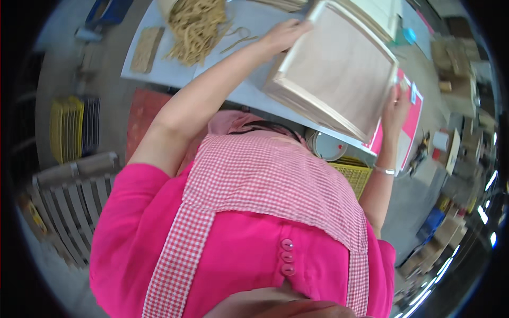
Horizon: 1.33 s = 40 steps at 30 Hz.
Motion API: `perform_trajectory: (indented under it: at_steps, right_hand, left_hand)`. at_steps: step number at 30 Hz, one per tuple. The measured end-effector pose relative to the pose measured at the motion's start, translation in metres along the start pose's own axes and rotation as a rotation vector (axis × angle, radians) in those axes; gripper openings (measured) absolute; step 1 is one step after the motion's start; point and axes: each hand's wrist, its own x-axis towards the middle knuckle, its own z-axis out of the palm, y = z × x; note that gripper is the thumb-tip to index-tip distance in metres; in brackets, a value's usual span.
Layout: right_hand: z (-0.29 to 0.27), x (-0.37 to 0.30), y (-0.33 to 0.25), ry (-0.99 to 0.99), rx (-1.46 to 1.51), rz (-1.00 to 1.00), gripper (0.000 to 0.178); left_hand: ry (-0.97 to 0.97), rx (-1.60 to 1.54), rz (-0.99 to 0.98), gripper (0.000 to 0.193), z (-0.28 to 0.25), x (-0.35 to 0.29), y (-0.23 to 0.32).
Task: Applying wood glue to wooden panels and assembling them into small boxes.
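Observation:
A shallow pale wooden box [339,69] is tilted over the table, its flat panel inside a raised rim facing me. My left hand [289,36] is closed on the box's upper left edge, fingertips partly hidden behind it. At the opposite side my right hand [396,108] grips the right edge, thumb and fingers around the rim. Left of the box, a heap of tan rubber bands [197,26] spills from a container, with a few loose bands [241,40] nearer my left forearm.
A brown block [147,50] lies on the white table's [175,74] left end. Behind the held box are more pale wooden pieces [374,16] and a teal object [407,36]. A pink sheet [411,124] covers the right end. Below the table edge are a round white lid [328,147] and a yellow crate [352,177].

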Motion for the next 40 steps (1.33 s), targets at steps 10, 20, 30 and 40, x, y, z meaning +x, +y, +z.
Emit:
perform_trajectory:
  at_steps: [10, 20, 30, 40]
  right_hand:
    - [-0.002, -0.011, -0.001, -0.185, 0.334, 0.447, 0.048]
    - [0.013, -0.027, 0.001, -0.202, 0.247, 0.479, 0.048]
    - [0.019, -0.043, 0.035, -0.307, 0.626, 0.775, 0.057]
    - [-0.002, -0.172, 0.123, -0.046, 1.234, 0.814, 0.06]
  left_hand:
    - [0.168, 0.162, 0.197, 0.052, 0.01, 0.0, 0.009]
    - [0.369, 0.469, 0.175, 0.054, 0.018, -0.02, 0.002]
    - [0.343, -0.094, -0.208, 0.053, -0.009, 0.005, -0.044]
    - [-0.345, -0.403, -0.315, 0.05, 0.083, -0.012, -0.009]
